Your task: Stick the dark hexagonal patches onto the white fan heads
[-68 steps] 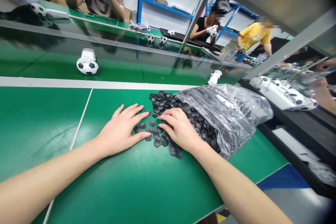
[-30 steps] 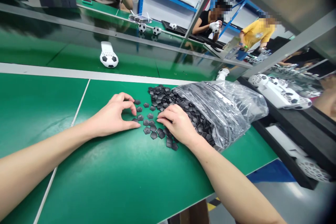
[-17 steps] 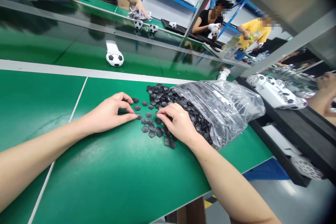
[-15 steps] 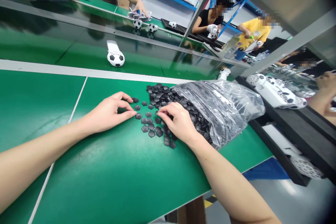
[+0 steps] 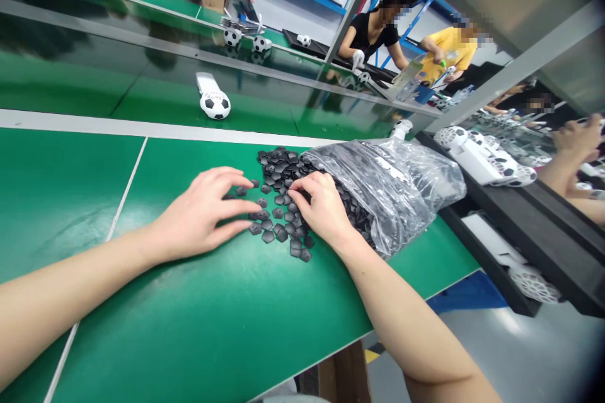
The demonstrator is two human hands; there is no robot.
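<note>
Small black pentagon-shaped pieces lie loose on the green tabletop, beside a denser heap of the same pieces. The heap spills from the mouth of a clear plastic bag, which holds many more. My left hand is open, its fingers spread and the fingertips at the left edge of the loose pieces. At the heap's near side, my right hand has thumb and forefinger pinched together among the pieces. Whatever sits between those fingertips is too small to make out.
A white part with a soccer-ball end lies beyond the pale strip. Black trays with white soccer-patterned parts stand at the right, beside the bag. Co-workers sit across the bench, and another person's hands show at the far right.
My left hand has spread its fingers wider over the loose pieces, some of which have shifted. My right hand has moved slightly among the pieces. Across the bench, a co-worker has lifted a dark flat object.
</note>
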